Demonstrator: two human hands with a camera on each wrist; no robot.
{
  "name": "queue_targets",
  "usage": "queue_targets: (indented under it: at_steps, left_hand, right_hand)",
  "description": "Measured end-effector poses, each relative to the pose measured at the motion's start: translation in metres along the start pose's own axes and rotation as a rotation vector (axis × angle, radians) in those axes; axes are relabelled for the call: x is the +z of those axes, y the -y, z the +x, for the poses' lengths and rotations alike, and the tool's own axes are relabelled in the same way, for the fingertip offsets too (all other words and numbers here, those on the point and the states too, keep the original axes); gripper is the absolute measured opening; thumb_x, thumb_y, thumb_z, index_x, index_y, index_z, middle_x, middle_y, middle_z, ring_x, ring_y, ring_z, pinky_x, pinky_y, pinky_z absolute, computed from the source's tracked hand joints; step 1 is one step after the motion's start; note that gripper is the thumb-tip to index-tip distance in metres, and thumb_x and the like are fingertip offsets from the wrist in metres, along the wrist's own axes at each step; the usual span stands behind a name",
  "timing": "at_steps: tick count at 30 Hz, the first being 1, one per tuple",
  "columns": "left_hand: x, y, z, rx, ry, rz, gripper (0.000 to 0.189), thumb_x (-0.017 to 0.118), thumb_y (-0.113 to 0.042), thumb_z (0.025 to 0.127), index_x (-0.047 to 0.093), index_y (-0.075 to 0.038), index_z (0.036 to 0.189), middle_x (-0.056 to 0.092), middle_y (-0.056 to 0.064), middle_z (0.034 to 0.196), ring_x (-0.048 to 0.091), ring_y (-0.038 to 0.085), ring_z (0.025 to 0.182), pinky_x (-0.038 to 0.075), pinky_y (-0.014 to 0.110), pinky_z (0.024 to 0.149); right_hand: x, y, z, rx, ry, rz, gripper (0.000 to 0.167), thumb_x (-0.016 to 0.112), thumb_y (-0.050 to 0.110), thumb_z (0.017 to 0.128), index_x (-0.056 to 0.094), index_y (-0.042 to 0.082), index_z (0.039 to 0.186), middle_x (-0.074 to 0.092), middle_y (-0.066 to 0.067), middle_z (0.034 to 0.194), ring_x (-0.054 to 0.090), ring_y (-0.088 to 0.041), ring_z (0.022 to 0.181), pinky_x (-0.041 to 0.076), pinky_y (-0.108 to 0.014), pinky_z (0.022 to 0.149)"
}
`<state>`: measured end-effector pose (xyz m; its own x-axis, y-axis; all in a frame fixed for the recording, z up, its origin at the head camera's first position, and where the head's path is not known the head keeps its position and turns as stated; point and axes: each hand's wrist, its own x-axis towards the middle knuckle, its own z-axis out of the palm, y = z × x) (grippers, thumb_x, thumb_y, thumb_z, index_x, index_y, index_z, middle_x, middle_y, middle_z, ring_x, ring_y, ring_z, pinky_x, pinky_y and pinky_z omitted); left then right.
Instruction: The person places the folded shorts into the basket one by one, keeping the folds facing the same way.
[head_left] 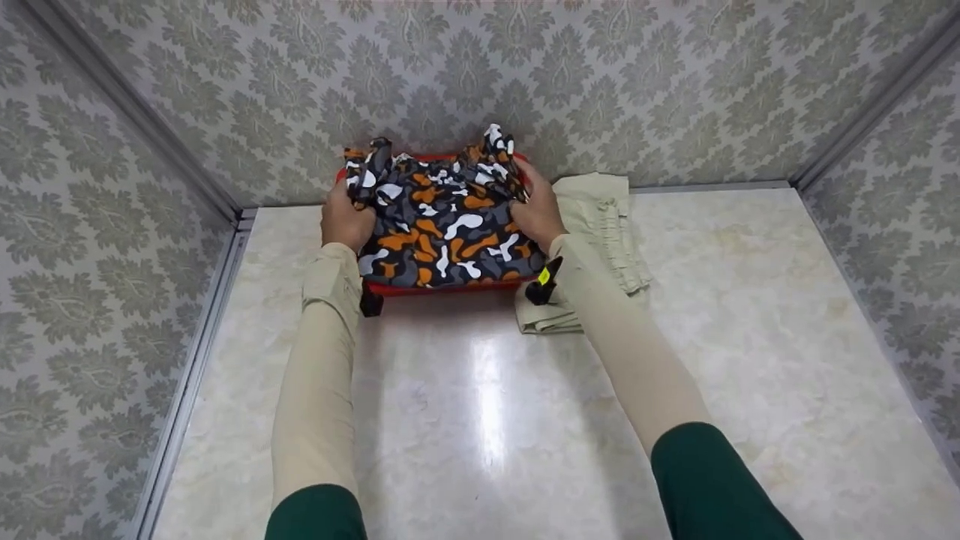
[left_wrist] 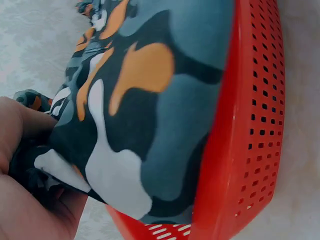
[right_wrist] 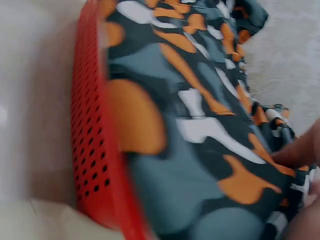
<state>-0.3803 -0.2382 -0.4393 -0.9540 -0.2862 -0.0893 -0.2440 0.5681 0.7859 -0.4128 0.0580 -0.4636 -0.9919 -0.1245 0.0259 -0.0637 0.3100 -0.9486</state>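
A camouflage-print garment [head_left: 457, 225] in black, grey, orange and white lies over the red basket [head_left: 450, 291], with a gathered edge at its far side. My left hand [head_left: 346, 219] grips the garment's left side. In the left wrist view, bunched cloth sits between the thumb and fingers of that left hand [left_wrist: 30, 165]. On the opposite side, my right hand [head_left: 540, 210] holds the garment's right edge, its thumb over the cloth. The right wrist view shows only part of this right hand [right_wrist: 302, 155]. Cloth covers most of the basket's inside.
A folded beige garment [head_left: 604, 225] with a gathered band lies right of the basket, partly under my right forearm. The pale marbled tabletop [head_left: 750, 300] reaches to a patterned wall [head_left: 465, 67] close behind the basket, with more walls at both sides.
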Motion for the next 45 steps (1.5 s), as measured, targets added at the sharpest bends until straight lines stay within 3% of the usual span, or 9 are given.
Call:
queue_targets:
  at_steps: [8,16,19,22,26,28,32,37,45]
  left_hand:
    - [0.017,0.014,0.004,0.034,-0.085,0.122,0.046,0.056,-0.003,0.094,0.054,-0.014,0.138,0.064,0.01,0.127,0.061,0.031,0.11,0.048,0.048,0.094]
    - [0.028,0.015,0.003,0.057,-0.205,0.05,0.042,0.059,-0.001,0.093,0.057,-0.016,0.133,0.066,0.009,0.129,0.062,0.03,0.114,0.048,0.048,0.098]
    - [0.029,0.017,0.003,0.048,-0.231,0.075,0.045,0.059,-0.001,0.094,0.054,-0.015,0.135,0.066,0.011,0.129,0.062,0.032,0.114,0.048,0.049,0.096]
    - [0.034,0.019,0.001,0.051,-0.206,0.208,0.055,0.059,-0.004,0.095,0.042,-0.011,0.146,0.057,0.018,0.138,0.054,0.039,0.123,0.043,0.052,0.103]
    - [0.041,0.016,-0.013,0.148,-0.062,0.499,0.067,0.059,-0.021,0.099,0.029,-0.008,0.157,0.028,0.025,0.159,0.023,0.047,0.146,0.02,0.058,0.118]
    - [0.044,0.01,-0.026,0.201,0.095,0.608,0.063,0.052,-0.034,0.103,0.032,-0.01,0.158,0.016,0.023,0.165,0.01,0.048,0.15,0.01,0.061,0.12]
    - [0.049,-0.005,-0.052,0.221,0.479,0.733,0.067,0.022,-0.057,0.106,0.036,-0.02,0.159,0.023,0.017,0.165,0.02,0.046,0.149,0.013,0.064,0.118]
    - [0.055,-0.018,-0.06,0.103,0.693,0.76,0.079,0.012,-0.065,0.102,0.036,-0.014,0.158,0.036,0.015,0.16,0.037,0.041,0.143,0.027,0.058,0.116]
    - [0.072,-0.007,-0.032,-0.03,0.905,0.625,0.075,0.026,-0.057,0.102,0.028,-0.01,0.161,0.027,0.015,0.164,0.026,0.034,0.15,0.021,0.046,0.12]
  right_hand:
    - [0.009,-0.003,-0.005,-0.044,0.085,-0.252,0.085,0.043,-0.017,0.086,0.026,0.017,0.161,0.03,-0.004,0.164,0.054,-0.025,0.11,0.04,-0.03,0.075]
    - [0.012,-0.012,-0.006,-0.159,-0.01,-0.221,0.069,0.042,-0.019,0.09,0.048,0.013,0.151,0.051,-0.009,0.15,0.056,-0.027,0.074,0.04,-0.031,0.064]
    - [0.014,-0.015,-0.005,-0.191,-0.029,-0.283,0.061,0.041,-0.016,0.092,0.053,0.008,0.146,0.055,-0.012,0.146,0.063,-0.027,0.085,0.048,-0.03,0.079]
    - [0.015,-0.016,-0.005,-0.156,0.019,-0.423,0.053,0.042,-0.013,0.093,0.053,0.0,0.144,0.053,-0.017,0.146,0.057,-0.027,0.122,0.045,-0.035,0.103]
    - [0.016,-0.006,-0.012,-0.129,0.148,-0.682,0.044,0.051,0.003,0.101,0.05,-0.005,0.144,0.037,-0.025,0.156,0.031,-0.037,0.147,0.027,-0.045,0.119]
    - [0.017,0.002,-0.021,-0.177,0.217,-0.78,0.046,0.052,0.017,0.104,0.05,-0.003,0.146,0.028,-0.026,0.16,0.021,-0.041,0.15,0.019,-0.05,0.121]
    - [0.021,0.014,-0.039,-0.239,0.438,-0.882,0.051,0.042,0.039,0.108,0.053,0.009,0.148,0.03,-0.021,0.162,0.02,-0.04,0.151,0.014,-0.055,0.121]
    - [0.03,0.011,-0.047,-0.107,0.706,-0.984,0.067,0.021,0.056,0.107,0.053,0.016,0.149,0.049,-0.015,0.152,0.038,-0.035,0.144,0.016,-0.053,0.121]
    - [0.045,-0.001,-0.03,0.247,0.856,-0.822,0.076,0.021,0.06,0.104,0.034,0.009,0.158,0.034,-0.012,0.162,0.03,-0.03,0.149,0.023,-0.043,0.12]
